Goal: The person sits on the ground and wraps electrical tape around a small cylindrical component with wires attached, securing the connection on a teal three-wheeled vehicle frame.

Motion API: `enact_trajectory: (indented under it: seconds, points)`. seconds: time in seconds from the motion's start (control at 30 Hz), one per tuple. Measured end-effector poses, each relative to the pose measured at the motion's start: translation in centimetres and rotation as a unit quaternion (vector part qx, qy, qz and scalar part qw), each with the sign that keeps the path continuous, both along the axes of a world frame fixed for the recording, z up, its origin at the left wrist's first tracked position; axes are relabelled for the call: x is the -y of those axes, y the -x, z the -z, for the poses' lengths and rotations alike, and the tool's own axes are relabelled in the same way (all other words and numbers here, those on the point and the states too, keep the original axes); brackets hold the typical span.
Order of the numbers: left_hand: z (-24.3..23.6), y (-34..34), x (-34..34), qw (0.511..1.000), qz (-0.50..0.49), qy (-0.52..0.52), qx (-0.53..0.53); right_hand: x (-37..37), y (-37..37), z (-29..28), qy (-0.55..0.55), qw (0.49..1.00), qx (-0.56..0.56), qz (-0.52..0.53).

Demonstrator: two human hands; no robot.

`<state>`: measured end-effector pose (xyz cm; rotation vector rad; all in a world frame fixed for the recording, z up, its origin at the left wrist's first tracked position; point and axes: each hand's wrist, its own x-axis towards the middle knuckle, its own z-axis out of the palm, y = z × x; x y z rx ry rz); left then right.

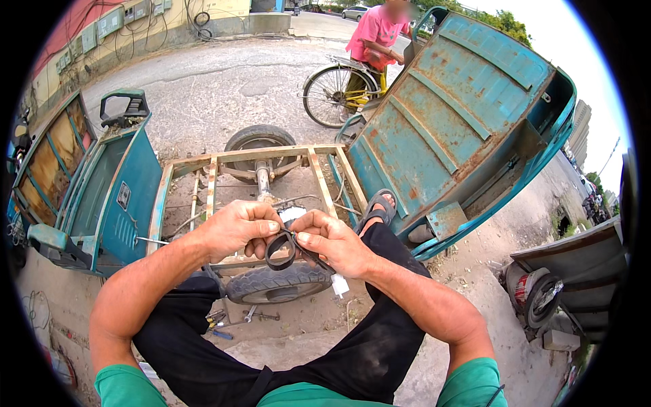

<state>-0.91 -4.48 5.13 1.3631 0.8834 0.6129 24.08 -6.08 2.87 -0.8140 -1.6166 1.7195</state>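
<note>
In front of me, above the bare frame (211, 182) of a cargo tricycle, my left hand (234, 230) and my right hand (332, 243) pinch a black cable (279, 261) between fingers and thumbs. The cable looks like a flat loop, hanging below the fingertips. A white connector (340, 285) dangles under my right hand. Behind my hands are the rear axle (262, 178) and a far wheel (260, 141); a near wheel (279, 283) lies below my wrists. The fingertips hide exactly what is pinched at the cable's end.
The rusty teal cargo bed (454, 112) stands tipped up at right, the teal front body (125, 197) at left. Wrenches and pliers (220, 325) lie on the ground near my left leg. Beyond the frame, a person in pink (374, 34) stands by a yellow bicycle (349, 95).
</note>
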Motion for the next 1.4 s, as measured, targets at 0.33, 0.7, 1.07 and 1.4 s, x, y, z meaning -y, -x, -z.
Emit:
enact_trajectory:
  seconds: [0.33, 0.7, 1.07, 1.4]
  points:
    - [0.0, -0.4, 0.3, 0.999, -0.012, 0.032, 0.012, 0.9, 0.3, -0.6, -0.163, 0.981, 0.1, 0.036]
    - [-0.1, -0.8, 0.5, 0.995, -0.03, 0.086, 0.037, 0.9, 0.6, 0.4, -0.303, 0.935, 0.155, 0.1]
    - [-0.3, -1.1, 0.6, 0.994, -0.049, 0.089, 0.046, 0.8, 0.7, 0.9, -0.374, 0.908, 0.129, 0.14]
    - [-1.7, -1.7, 1.7, 0.989, -0.041, -0.132, -0.06, -0.5, 0.8, 0.4, -0.219, 0.966, 0.041, 0.129]
